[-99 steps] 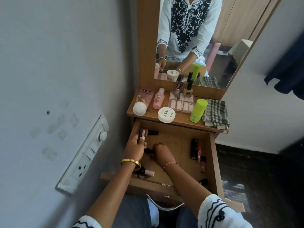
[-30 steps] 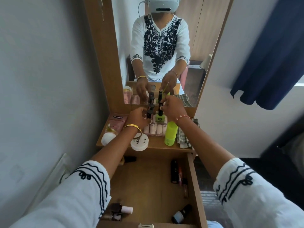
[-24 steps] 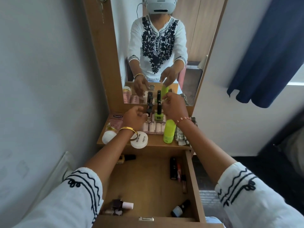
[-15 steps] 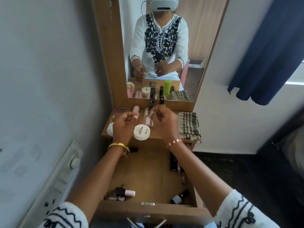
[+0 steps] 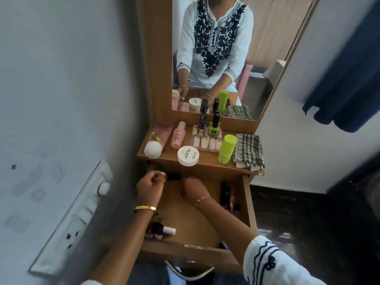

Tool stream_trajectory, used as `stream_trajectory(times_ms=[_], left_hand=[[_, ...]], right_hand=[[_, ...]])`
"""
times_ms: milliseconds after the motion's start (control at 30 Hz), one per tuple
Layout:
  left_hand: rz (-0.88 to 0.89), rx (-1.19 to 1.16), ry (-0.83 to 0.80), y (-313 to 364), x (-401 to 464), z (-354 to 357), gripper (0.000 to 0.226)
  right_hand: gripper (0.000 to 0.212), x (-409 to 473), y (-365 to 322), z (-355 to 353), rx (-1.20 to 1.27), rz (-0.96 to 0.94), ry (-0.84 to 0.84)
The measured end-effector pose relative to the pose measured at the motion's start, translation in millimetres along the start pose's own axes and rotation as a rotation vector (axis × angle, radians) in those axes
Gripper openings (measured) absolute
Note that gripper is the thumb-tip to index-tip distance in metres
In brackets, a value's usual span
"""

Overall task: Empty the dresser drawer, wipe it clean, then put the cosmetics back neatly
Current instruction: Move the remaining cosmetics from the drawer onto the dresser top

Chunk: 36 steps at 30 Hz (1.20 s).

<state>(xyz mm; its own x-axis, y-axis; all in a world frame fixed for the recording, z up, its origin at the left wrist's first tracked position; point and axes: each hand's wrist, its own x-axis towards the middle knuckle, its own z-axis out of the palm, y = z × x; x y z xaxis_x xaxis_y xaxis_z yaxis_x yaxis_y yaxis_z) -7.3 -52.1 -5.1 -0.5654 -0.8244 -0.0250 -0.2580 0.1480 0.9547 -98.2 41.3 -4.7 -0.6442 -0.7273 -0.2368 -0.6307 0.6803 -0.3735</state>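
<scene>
Drawer (image 5: 245, 204): pulled fully out beneath the shelf; only partly emptied. Risk: an item could be swept against the wall by either forearm reaching across it.

Shelf (image 5: 207, 162): crowded with removed cosmetics. Risk: little bare wood is left near the front edge, so a new item set down may push another off.

Checked cloth (image 5: 248, 151): folded at the shelf's right end, unused; wiping is judged not yet begun.

Left hand (image 5: 149, 187): at the drawer's back left corner, fingers curled round a small dark bottle (image 5: 173, 176); the grip is blurred, so whether it is firmly held cannot be told for certain.

Right hand (image 5: 193, 189): beside it, fingers curled downward; nothing is seen in it.

White jar (image 5: 188, 156): overhangs the shelf's front edge. Risk: a rising hand could knock it into the drawer.

Nail polishes (image 5: 161, 231): lying at the front left, close under the left forearm.

Lipsticks (image 5: 226, 192): along the right wall, not yet removed.
</scene>
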Motion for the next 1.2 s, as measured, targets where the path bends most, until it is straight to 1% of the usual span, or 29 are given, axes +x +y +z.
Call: stream_trajectory(times_ms=[100,200,300,400,500,567,667,733,800,933,1067,1133,1200], left_hand=[[0.044,0.086,-0.022,-2.2,0.4,2.0,0.014],[0.059,0.117,-0.02,-2.4,0.8,1.6,0.014],[0.074,0.14,-0.019,-4.0,2.5,1.7,0.013],[0.075,0.164,-0.025,-5.3,4.0,2.1,0.012],[0.081,0.208,-0.058,-6.4,4.5,2.2,0.011],[0.085,0.23,-0.086,-8.4,4.4,1.9,0.013],[0.112,0.279,-0.128,-9.2,4.0,-0.8,0.023],[0.142,0.37,-0.184,-7.5,1.1,-2.4,0.031],[0.131,0.448,-0.261,-3.6,-4.2,-1.7,0.035],[0.1,0.424,-0.381,0.0,-9.9,1.7,0.03],[0.073,0.445,-0.416,-3.7,-9.8,0.2,0.024],[0.069,0.45,-0.404,-4.6,-10.6,-0.7,0.021],[0.063,0.479,-0.379,-5.6,-10.4,-3.1,0.018]], right_hand=[[0.038,21.8,0.3,2.0,-0.063,0.009,-0.016],[0.04,36.8,-4.5,9.6,-0.111,-0.003,-0.019],[0.041,42.4,-7.0,21.9,-0.172,-0.039,0.013],[0.037,42.2,-5.1,29.1,-0.158,-0.068,0.062],[0.033,38.9,-2.7,29.3,-0.041,-0.032,0.063],[0.03,34.1,-0.2,25.3,0.135,0.025,0.056],[0.026,24.2,4.4,13.4,0.328,0.037,0.083],[0.023,14.9,5.4,5.9,0.363,0.012,0.103],[0.021,5.0,4.0,2.3,0.386,-0.006,0.119],[0.023,-7.8,-4.2,0.0,0.443,0.01,0.172],[0.016,-16.2,-12.2,-1.3,0.518,0.029,0.183],[0.011,-21.6,-13.0,0.1,0.579,0.052,0.215],[0.011,-27.2,-11.7,6.3,0.607,0.092,0.24]])
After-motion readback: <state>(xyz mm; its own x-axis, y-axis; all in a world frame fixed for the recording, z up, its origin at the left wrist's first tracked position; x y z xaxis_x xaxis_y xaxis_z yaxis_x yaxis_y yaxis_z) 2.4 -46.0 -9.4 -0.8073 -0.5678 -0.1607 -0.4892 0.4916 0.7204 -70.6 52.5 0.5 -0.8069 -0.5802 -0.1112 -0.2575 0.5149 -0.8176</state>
